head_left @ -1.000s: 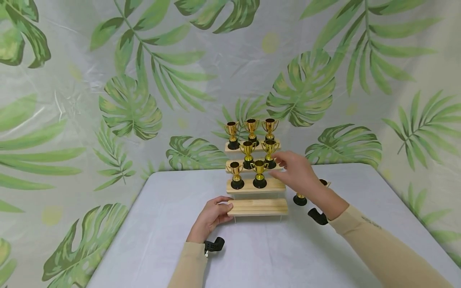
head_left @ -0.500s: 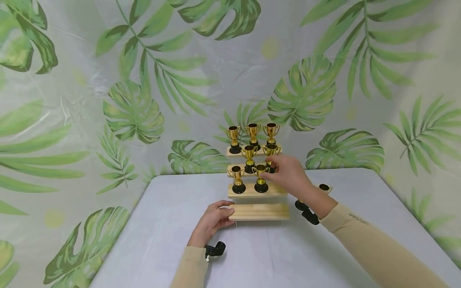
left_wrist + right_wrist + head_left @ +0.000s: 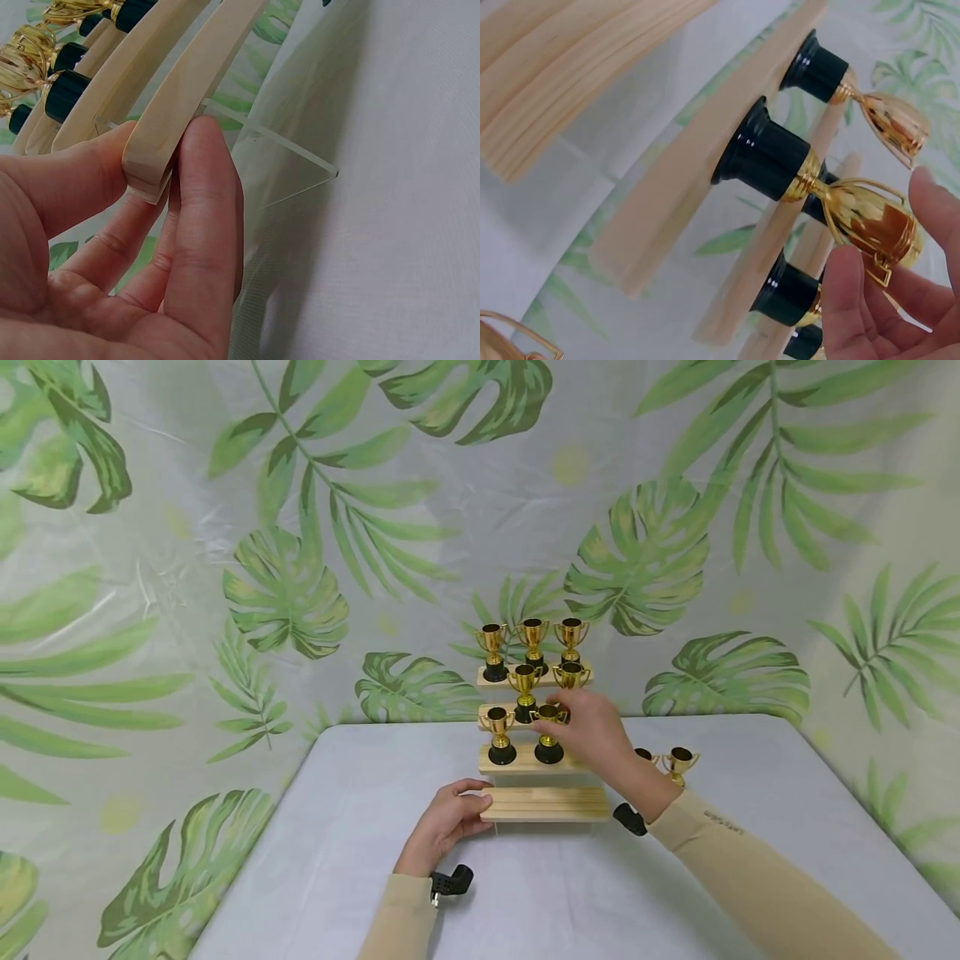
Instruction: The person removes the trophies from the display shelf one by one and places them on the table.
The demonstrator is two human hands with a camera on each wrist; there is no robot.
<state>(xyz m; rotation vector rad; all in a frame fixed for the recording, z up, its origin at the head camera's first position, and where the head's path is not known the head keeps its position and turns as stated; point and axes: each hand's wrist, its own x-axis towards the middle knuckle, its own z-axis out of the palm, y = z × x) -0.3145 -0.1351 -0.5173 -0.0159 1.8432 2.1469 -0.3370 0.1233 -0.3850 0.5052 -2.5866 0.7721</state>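
Note:
A tiered wooden display stand carries small gold trophies with black bases on its upper three shelves. My left hand grips the left end of the bottom shelf, thumb and fingers on either side of the board. At the third shelf from the top, my right hand has its digits around the cup of the right-hand trophy. That trophy stands upright, its base on the board. To its left is another trophy. My right hand partly hides a trophy on the shelf above.
Two more trophies stand on the table right of the stand; one trophy shows beyond my right forearm, the other mostly hidden. A white cloth covers the table. Behind it hangs a leaf-print sheet. Clear legs support the shelf.
My right hand has moved left and slightly down, from beside the second-shelf trophy to the third-shelf one. The left hand keeps its grip on the bottom shelf. The head view has shifted slightly.

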